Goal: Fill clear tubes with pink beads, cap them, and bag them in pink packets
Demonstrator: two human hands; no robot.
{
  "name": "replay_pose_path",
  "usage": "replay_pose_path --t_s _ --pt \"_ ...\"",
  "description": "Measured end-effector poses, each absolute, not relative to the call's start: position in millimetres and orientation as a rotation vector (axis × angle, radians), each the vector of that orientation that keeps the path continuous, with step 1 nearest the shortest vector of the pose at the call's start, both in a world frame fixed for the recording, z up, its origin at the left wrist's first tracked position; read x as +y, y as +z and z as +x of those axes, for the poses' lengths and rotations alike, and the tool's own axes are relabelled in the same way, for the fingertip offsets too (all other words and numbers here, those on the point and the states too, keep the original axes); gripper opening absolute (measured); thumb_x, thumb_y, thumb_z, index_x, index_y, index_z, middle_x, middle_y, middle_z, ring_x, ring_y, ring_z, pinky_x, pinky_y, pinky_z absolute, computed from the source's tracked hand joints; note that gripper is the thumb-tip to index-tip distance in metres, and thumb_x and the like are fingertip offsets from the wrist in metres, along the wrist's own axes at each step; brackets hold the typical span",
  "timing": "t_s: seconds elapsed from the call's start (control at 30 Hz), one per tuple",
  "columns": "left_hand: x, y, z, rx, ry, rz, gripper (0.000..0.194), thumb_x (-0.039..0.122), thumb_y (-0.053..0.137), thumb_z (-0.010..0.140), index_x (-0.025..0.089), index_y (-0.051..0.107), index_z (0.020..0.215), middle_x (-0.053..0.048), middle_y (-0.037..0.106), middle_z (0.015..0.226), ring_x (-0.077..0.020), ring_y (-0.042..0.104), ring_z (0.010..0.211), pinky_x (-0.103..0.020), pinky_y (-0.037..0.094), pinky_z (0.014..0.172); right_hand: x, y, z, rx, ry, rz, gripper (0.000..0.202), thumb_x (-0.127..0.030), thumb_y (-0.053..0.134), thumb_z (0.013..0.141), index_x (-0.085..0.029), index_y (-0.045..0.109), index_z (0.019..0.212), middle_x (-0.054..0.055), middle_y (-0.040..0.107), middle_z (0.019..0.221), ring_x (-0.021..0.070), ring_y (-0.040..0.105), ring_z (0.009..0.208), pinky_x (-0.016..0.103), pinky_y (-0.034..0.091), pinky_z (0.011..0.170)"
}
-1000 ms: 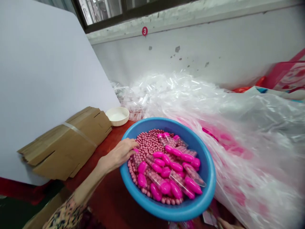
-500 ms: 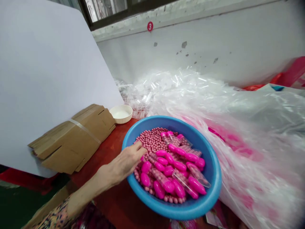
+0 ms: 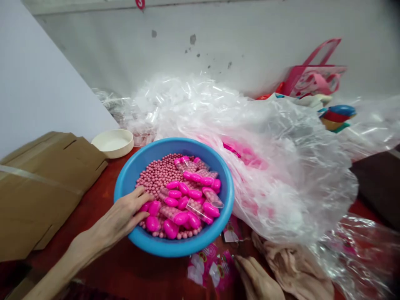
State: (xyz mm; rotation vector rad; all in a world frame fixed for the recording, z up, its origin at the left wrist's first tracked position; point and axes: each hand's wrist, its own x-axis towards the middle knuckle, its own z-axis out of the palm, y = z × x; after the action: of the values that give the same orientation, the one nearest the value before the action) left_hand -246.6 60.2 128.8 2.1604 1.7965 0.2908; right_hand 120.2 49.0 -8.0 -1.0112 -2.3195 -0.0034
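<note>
A blue basin [image 3: 175,248] holds small pink beads [image 3: 161,174] and clear tubes of beads with bright pink caps [image 3: 171,229]. My left hand [image 3: 125,212] reaches over the basin's left rim, its thumb and fingers apart around a pink cap at the edge of the pile; whether it grips the cap is unclear. At the bottom, my right hand [image 3: 258,279] is low over the red table, beside pink printed packets [image 3: 215,266] and a beige cloth [image 3: 296,266]. Its fingertips are blurred, and what they touch cannot be made out.
Brown folded cardboard [image 3: 46,183] lies at the left, near a white shallow dish [image 3: 113,143]. Clear plastic bags [image 3: 281,175] spread behind and right of the basin. A pink bag [image 3: 315,79] stands by the wall.
The view has swung right and down, so the basin appears further left. My right hand has come into view at the bottom. My left hand's fingers look more spread at the pile's edge.
</note>
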Motion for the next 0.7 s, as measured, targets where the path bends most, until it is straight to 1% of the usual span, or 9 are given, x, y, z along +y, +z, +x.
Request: replay_pose_path --t_s 0.1,0.17,0.23,0.4,0.47,0.57,0.63,0.7 --pt "58 126 -250 1.827 0.291 2.181 0.022 0.017 0.046 0.085 0.018 0.059 0.103 -0.01 0.059 0.101 -0.0242 0.06 0.091 -0.033 0.048 0.08 59 4 118 -2.254 0.042 -1.084 0.027 -0.019 0.038 0.095 -0.013 0.064 0.097 0.008 0.071 0.075 0.0147 0.071 0.065 0.019 0.056 0.058" --pt "56 126 -252 1.835 0.281 2.191 0.02 0.02 0.046 0.087 0.019 0.059 0.101 -0.009 0.059 0.101 -0.0243 0.06 0.092 -0.033 0.047 0.081 65 15 114 -2.21 0.074 -1.114 0.024 -0.018 0.039 0.094 -0.013 0.062 0.099 0.009 0.07 0.078 0.0153 0.07 0.067 0.021 0.056 0.061" --pt "53 129 -254 1.835 0.309 2.202 0.02 0.023 0.046 0.087 0.019 0.059 0.102 -0.009 0.059 0.101 -0.0241 0.06 0.092 -0.033 0.047 0.081 68 23 106 -2.179 0.124 -1.125 0.023 -0.019 0.04 0.094 -0.013 0.062 0.098 0.009 0.07 0.08 0.0158 0.07 0.068 0.022 0.056 0.063" --pt "43 143 -252 1.912 0.506 2.189 0.02 0.032 0.049 0.088 0.019 0.058 0.102 -0.008 0.059 0.099 -0.0237 0.062 0.088 -0.031 0.047 0.077 60 22 72 -2.151 0.325 -1.138 0.026 -0.024 0.04 0.095 -0.016 0.065 0.088 0.005 0.063 0.069 0.0148 0.065 0.059 0.022 0.053 0.055" --pt "34 150 -249 1.963 0.644 2.208 0.02 0.034 0.051 0.087 0.02 0.058 0.099 -0.006 0.06 0.098 -0.0212 0.062 0.086 -0.027 0.045 0.078 56 15 59 -2.126 0.383 -1.172 0.026 -0.027 0.043 0.094 -0.018 0.066 0.089 0.006 0.064 0.074 0.0171 0.065 0.065 0.025 0.054 0.057" --pt "12 156 -245 2.042 0.801 2.155 0.019 0.035 0.055 0.085 0.023 0.06 0.1 -0.002 0.059 0.1 -0.017 0.06 0.087 -0.022 0.04 0.083 52 5 45 -2.074 0.467 -1.23 0.021 -0.028 0.048 0.091 -0.022 0.068 0.093 0.008 0.065 0.083 0.0204 0.063 0.077 0.029 0.054 0.065" --pt "-8 152 -242 2.117 0.888 2.03 0.017 0.036 0.056 0.085 0.027 0.061 0.099 0.001 0.059 0.101 -0.0155 0.058 0.087 -0.021 0.037 0.086 52 1 42 -2.032 0.525 -1.255 0.02 -0.026 0.049 0.09 -0.022 0.069 0.087 0.007 0.064 0.082 0.0208 0.062 0.08 0.031 0.053 0.068" --pt "-29 143 -240 2.197 0.98 1.892 0.015 0.039 0.058 0.083 0.031 0.064 0.095 0.004 0.062 0.098 -0.0156 0.059 0.085 -0.022 0.038 0.086 53 -1 42 -1.992 0.587 -1.271 0.023 -0.026 0.049 0.09 -0.022 0.068 0.077 0.007 0.063 0.079 0.0211 0.06 0.079 0.032 0.052 0.069"
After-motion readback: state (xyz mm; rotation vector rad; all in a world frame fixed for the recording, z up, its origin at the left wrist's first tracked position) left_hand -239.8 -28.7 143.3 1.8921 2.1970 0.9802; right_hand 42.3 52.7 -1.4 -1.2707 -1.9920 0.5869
